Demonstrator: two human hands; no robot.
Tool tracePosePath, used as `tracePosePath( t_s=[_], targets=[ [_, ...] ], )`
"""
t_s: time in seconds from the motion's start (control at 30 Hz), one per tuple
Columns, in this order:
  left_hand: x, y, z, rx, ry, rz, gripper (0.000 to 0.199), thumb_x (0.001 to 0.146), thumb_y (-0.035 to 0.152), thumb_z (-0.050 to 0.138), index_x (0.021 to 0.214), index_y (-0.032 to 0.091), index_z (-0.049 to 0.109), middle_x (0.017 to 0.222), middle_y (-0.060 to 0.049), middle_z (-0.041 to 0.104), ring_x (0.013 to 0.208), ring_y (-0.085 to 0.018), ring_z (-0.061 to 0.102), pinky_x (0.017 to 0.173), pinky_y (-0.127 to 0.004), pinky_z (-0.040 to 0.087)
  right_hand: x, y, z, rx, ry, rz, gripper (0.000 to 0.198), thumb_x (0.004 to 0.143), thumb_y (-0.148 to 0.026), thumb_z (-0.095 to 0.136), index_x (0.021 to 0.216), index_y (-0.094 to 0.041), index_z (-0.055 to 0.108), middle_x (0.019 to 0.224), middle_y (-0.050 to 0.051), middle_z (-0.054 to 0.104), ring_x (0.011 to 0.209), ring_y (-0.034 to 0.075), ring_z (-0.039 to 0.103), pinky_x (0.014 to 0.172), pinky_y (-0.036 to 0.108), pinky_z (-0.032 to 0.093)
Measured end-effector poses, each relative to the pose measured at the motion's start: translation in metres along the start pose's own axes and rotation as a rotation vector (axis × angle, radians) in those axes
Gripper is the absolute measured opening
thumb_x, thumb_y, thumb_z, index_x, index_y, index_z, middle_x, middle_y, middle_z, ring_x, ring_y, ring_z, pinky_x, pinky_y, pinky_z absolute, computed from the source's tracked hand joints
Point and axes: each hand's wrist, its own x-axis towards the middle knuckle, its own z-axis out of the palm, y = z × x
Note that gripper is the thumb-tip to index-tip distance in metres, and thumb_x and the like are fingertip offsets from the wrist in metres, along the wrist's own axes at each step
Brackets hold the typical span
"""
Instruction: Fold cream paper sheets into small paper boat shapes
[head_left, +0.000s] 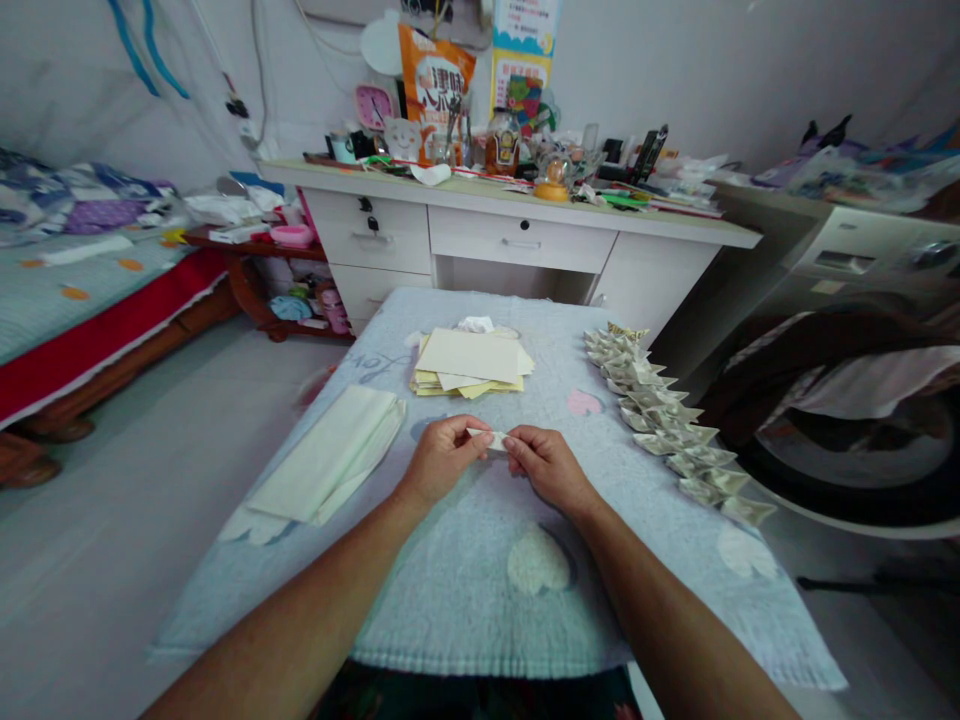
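Observation:
Between my two hands, above the middle of the cloth-covered table (pixel 457 570), is a small folded piece of pale paper (pixel 496 440). My left hand (pixel 448 455) pinches its left end, and my right hand (pixel 546 462) pinches the right end. Fingers cover much of the paper, so its full shape is hidden. Just beyond the hands lies a stack of cream and yellow paper sheets (pixel 471 357). Left of my left hand rests a folded pale green-white sheet bundle (pixel 330 455). Several folded paper boats (pixel 667 420) stand in rows along the table's right side.
A white desk (pixel 517 240) crowded with jars, a clock and an orange bag stands behind the table. On the right is a front-loading washing machine (pixel 847 420) with cloth hanging from its door. A bed (pixel 97 290) and a low wooden shelf (pixel 255 250) are at the left.

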Motion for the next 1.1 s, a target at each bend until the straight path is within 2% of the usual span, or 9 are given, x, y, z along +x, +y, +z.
tracePosePath(
  t_s=[0.13,0.27,0.47,0.6,0.83,1.0,1.1],
  targets=[
    [0.0004,0.0005,0.0011,0.076,-0.012,0.018,0.023,0.071,0.035,0.070,0.083,0.015,0.071,0.057,0.002,0.061,0.048,-0.010,0.047,0.048,-0.021,0.035,-0.0005,-0.0035,-0.0013,-0.074,0.003,-0.032,0.035,0.093,-0.039,0.047,0.070,-0.017,0.062,0.056,-0.002,0.057,0.051,0.009,0.048,0.054,0.021,0.036],
    [0.0017,0.0008,0.0014,0.059,-0.070,0.000,0.021,0.074,0.035,0.066,0.077,0.015,0.072,0.068,-0.001,0.068,0.056,-0.012,0.054,0.053,-0.022,0.039,-0.0003,-0.0042,-0.0003,-0.152,0.005,-0.097,0.031,0.093,-0.035,0.047,0.075,-0.018,0.065,0.059,-0.002,0.059,0.055,0.010,0.052,0.057,0.021,0.038],
    [0.0027,-0.0009,-0.0008,0.057,-0.056,0.011,0.017,0.074,0.031,0.065,0.072,0.015,0.070,0.068,-0.001,0.068,0.062,-0.014,0.057,0.059,-0.022,0.042,0.0001,0.0002,0.0020,-0.045,-0.025,-0.048,0.020,0.091,-0.031,0.050,0.091,-0.017,0.065,0.069,-0.001,0.062,0.061,0.011,0.055,0.059,0.021,0.040],
    [0.0029,-0.0008,-0.0007,0.046,-0.066,0.004,0.018,0.074,0.032,0.064,0.071,0.015,0.069,0.068,-0.001,0.066,0.063,-0.014,0.056,0.059,-0.023,0.041,0.0000,0.0003,0.0025,-0.038,-0.013,-0.035,0.024,0.093,-0.032,0.047,0.087,-0.018,0.064,0.064,-0.002,0.061,0.057,0.010,0.053,0.058,0.021,0.039],
    [0.0029,-0.0012,-0.0003,0.045,-0.119,0.001,0.017,0.075,0.031,0.063,0.080,0.015,0.066,0.067,0.001,0.061,0.064,-0.013,0.055,0.059,-0.022,0.042,-0.0011,-0.0063,0.0012,-0.218,0.030,-0.136,0.021,0.091,-0.023,0.047,0.082,-0.019,0.066,0.063,-0.002,0.063,0.057,0.011,0.057,0.060,0.022,0.040],
    [0.0018,0.0000,-0.0001,0.076,-0.114,0.027,0.016,0.076,0.031,0.062,0.074,0.016,0.066,0.069,0.000,0.062,0.067,-0.014,0.057,0.060,-0.022,0.043,-0.0009,-0.0057,0.0020,-0.176,0.015,-0.108,0.017,0.089,-0.025,0.051,0.090,-0.019,0.066,0.070,-0.001,0.065,0.061,0.012,0.057,0.060,0.022,0.040],
    [0.0009,-0.0007,0.0004,0.088,-0.125,0.036,0.017,0.077,0.031,0.061,0.075,0.016,0.066,0.070,0.000,0.062,0.068,-0.014,0.056,0.060,-0.022,0.043,0.0002,-0.0050,0.0022,-0.153,0.011,-0.122,0.018,0.089,-0.027,0.052,0.088,-0.018,0.067,0.073,0.000,0.064,0.066,0.013,0.057,0.063,0.022,0.040]
  ],
)
